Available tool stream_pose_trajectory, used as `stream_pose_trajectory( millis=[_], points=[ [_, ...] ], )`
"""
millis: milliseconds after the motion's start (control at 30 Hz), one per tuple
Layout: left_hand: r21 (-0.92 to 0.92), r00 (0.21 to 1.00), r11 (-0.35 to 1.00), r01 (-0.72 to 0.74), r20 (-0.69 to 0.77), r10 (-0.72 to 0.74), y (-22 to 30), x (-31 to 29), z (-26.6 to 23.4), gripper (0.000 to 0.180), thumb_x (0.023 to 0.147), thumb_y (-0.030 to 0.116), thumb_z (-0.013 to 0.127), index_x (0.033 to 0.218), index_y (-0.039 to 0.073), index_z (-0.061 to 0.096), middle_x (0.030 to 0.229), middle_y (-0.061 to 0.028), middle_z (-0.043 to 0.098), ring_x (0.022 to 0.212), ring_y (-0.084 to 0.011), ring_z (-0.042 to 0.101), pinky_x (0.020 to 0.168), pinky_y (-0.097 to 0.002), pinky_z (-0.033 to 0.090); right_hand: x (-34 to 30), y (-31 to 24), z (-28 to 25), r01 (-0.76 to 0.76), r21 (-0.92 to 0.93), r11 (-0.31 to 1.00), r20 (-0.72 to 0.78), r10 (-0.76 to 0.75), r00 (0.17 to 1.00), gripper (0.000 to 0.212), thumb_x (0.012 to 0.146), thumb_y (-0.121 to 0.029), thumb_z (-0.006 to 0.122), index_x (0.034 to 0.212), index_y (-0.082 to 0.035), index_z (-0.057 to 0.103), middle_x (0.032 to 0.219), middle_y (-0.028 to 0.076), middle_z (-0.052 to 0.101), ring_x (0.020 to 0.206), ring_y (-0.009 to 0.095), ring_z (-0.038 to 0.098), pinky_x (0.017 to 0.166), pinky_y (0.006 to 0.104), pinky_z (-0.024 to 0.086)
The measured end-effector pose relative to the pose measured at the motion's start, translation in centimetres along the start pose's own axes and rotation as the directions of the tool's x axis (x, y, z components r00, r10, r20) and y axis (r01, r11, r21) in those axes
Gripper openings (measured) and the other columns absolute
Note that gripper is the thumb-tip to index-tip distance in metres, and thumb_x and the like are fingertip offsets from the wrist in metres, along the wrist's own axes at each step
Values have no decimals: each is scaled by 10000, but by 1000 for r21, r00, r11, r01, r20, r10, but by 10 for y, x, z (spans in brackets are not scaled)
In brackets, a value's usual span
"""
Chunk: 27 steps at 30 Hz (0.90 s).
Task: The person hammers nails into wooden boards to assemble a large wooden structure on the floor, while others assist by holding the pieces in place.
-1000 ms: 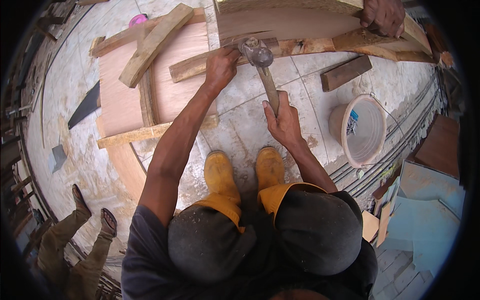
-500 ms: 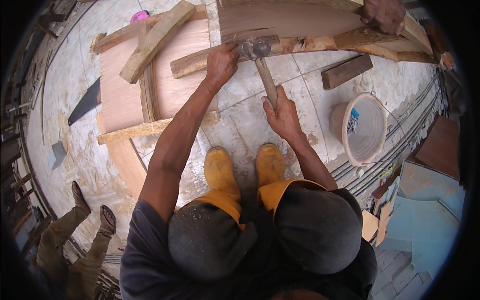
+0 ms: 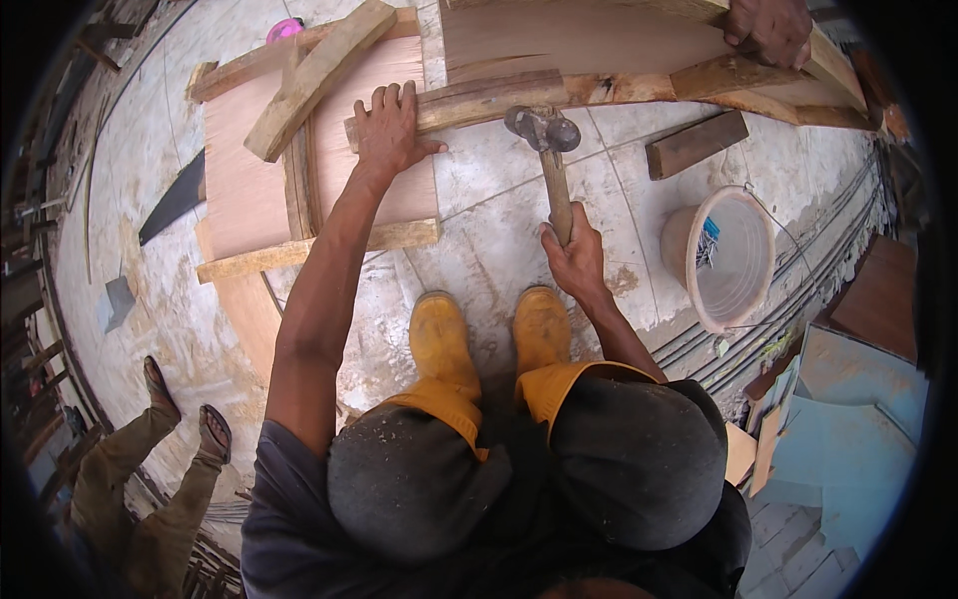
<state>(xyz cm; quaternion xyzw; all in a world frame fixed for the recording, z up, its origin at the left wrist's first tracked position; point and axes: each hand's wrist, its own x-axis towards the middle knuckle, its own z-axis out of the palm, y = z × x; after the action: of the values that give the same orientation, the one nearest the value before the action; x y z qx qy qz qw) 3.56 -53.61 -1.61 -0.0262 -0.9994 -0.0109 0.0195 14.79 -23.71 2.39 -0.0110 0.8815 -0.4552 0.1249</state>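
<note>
With fingers spread, my left hand [image 3: 391,130] lies flat on the left end of a wooden beam [image 3: 489,98]. That beam runs along the near edge of a wood-framed plywood panel [image 3: 579,40]. My right hand [image 3: 577,252] grips the wooden handle of a hammer [image 3: 544,130], whose round grey head stands just in front of the beam, apart from it. Left of my hand is a second plywood panel [image 3: 239,190] with wooden battens, a loose timber piece [image 3: 319,80] lying slantwise across it. At the top right another person's hand [image 3: 768,32] rests on the framed panel's corner.
A pale bucket [image 3: 733,265] with nails stands at the right, beside a short dark wood block [image 3: 697,145]. Cables [image 3: 798,270] and blue sheets [image 3: 848,429] lie farther right. A saw blade [image 3: 175,200] and a person's sandalled feet [image 3: 190,409] are at the left.
My left hand has moved left along the beam and opened flat on it. The hammer in my right hand has shifted right and slightly nearer, away from the beam.
</note>
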Motion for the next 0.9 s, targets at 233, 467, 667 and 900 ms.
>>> stream_pose_trajectory(
  millis=[233, 467, 667, 900],
  points=[
    [4, 995, 1000, 5, 102, -5, 2, 10, 7, 666, 770, 602, 759, 1164, 112, 540, 1094, -73, 571, 1069, -257, 573, 856, -496, 447, 10, 2, 12, 6, -19, 1000, 19, -6, 1000, 237, 920, -164, 664, 1024, -25, 503, 727, 155, 613, 638, 265, 630, 622, 396, 493],
    [-30, 994, 999, 12, 109, -9, -6, 4, 7, 657, 782, 546, 771, 1178, 92, 510, 1113, -69, 566, 1090, -279, 576, 822, -512, 461, 25, -18, 17, -6, -26, 1000, 23, 6, 1000, 231, 912, -148, 662, 1009, -27, 491, 735, 156, 615, 646, 259, 615, 638, 394, 493],
    [-8, 991, 1000, 9, 133, -8, 3, 8, 2, 704, 789, 636, 725, 1169, 76, 529, 1094, -97, 574, 1081, -295, 589, 841, -543, 471, 11, -6, 9, 42, 25, 999, -12, -42, 999, 238, 906, -160, 624, 1037, -15, 487, 746, 251, 629, 737, 468, 657, 642, 478, 494],
    [53, 973, 997, 53, 224, -64, 14, 13, -10, 859, 772, 769, 641, 1192, 25, 551, 1098, -91, 578, 1090, -276, 587, 836, -553, 471, 35, -28, 9, 22, -27, 999, 28, -21, 999, 246, 900, -159, 634, 1037, -12, 492, 783, 243, 645, 710, 467, 646, 639, 472, 493]
  ],
)
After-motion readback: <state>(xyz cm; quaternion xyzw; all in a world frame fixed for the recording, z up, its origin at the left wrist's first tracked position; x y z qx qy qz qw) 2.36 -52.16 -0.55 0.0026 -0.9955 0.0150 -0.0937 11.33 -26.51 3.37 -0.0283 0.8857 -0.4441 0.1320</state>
